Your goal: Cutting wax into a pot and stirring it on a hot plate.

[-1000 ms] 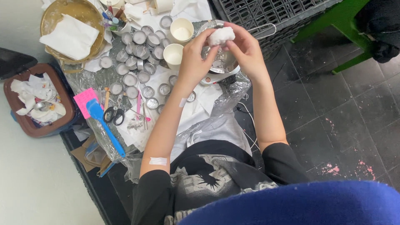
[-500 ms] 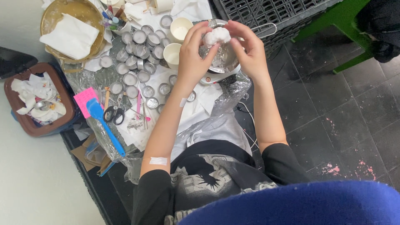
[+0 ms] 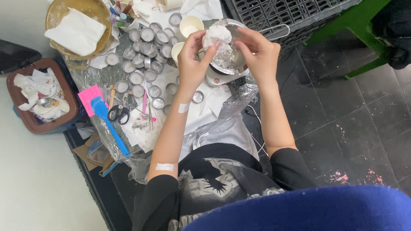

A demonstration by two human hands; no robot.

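Both our hands meet above the small metal pot [image 3: 229, 60]: left hand [image 3: 192, 60] pinches a crumpled white wad [image 3: 216, 36], right hand [image 3: 257, 53] curls beside it, fingertips touching. We judge wiping is underway; next needs gentle pressing.

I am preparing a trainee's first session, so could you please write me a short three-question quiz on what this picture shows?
1. True or false: both hands hold the crumbly white lump above the round metal bowl.
2. Which tool lies beside the bright pink paper note? A) a red metal hammer B) a blue flat-bladed spatula C) a green paint roller
3. What fills the brown rectangular bin at the table's end?

Key:
1. True: the left hand and right hand both have a grip on it.
2. B.
3. Crumpled white paper.
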